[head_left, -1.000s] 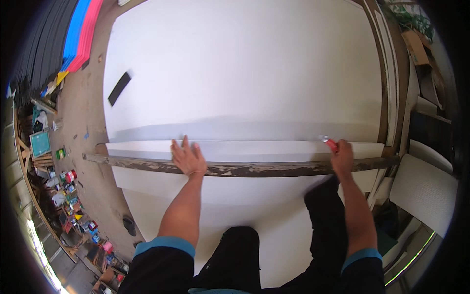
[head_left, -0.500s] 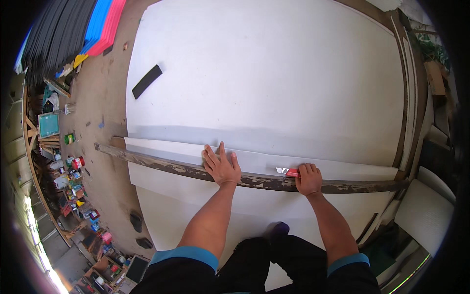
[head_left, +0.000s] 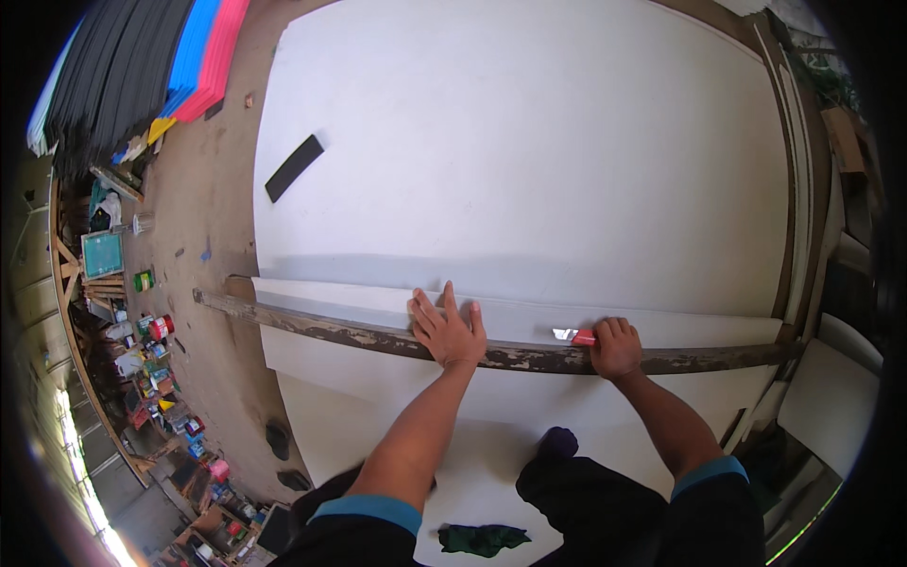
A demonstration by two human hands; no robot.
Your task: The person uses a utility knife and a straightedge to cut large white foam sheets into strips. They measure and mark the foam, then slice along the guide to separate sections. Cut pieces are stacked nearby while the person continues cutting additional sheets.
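A long, worn dark bar (head_left: pixel 529 356) with peeling paint lies left to right across white sheets. My left hand (head_left: pixel 452 333) rests on the bar and the white strip behind it, palm down with fingers spread. Farther right, my right hand (head_left: pixel 617 348) is closed round a red box cutter (head_left: pixel 581 336). Its shiny blade points left, along the bar's far edge. Beyond the bar stretches a large white sheet (head_left: pixel 529 170); a short black strip (head_left: pixel 294 168) lies on its left part.
Stacked black, blue and pink sheets (head_left: pixel 123 80) stand at the far left. Cans, bottles and boards crowd the left side beyond the brown floor (head_left: pixel 189 283). Dark green cloth (head_left: pixel 484 540) lies between my legs. White panels (head_left: pixel 820 406) lean at the right.
The view has shifted slightly. My legs have moved apart, and the dark green cloth has come into view between them. Both hands keep nearly the same places on the bar.
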